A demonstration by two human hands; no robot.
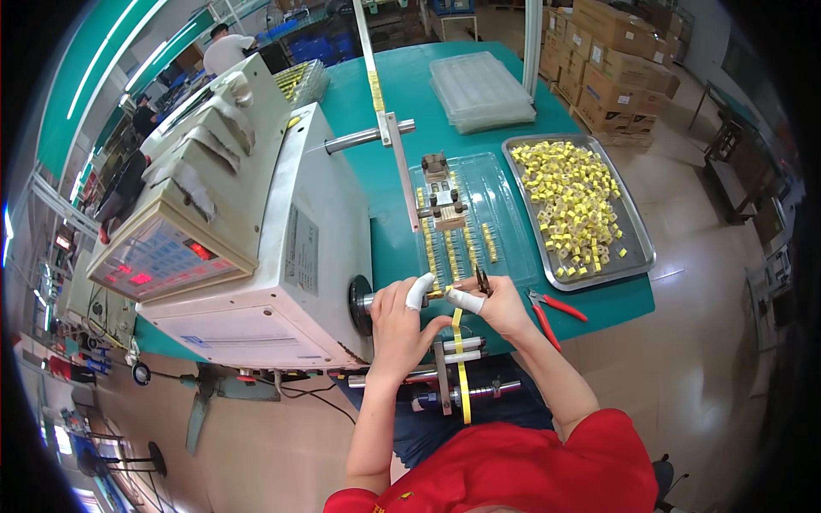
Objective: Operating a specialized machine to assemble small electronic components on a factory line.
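Observation:
My left hand (398, 323) is beside the black round spindle plate (360, 305) of a white winding machine. Its fingers close in around a small yellow piece at the spindle's end, mostly hidden by the fingertips. Opposite it, my right hand (503, 308) pinches close to the same spot. A small dark pointed metal tool (483, 281) sticks up from its fingers; I cannot tell whether it is tweezers or scissors. White wraps cover a finger on each hand. A narrow yellow tape (463, 376) runs up from silver rollers (464, 344) to between my hands.
Beyond my hands, a clear plastic tray (505, 201) holds rows of small yellow coils. A metal tray (634, 248) heaped with yellow bobbins stands at the right, with red-handled cutters (547, 316) nearer me. Stacked clear trays (481, 90) lie farther back. A metal arm (398, 171) overhangs the table.

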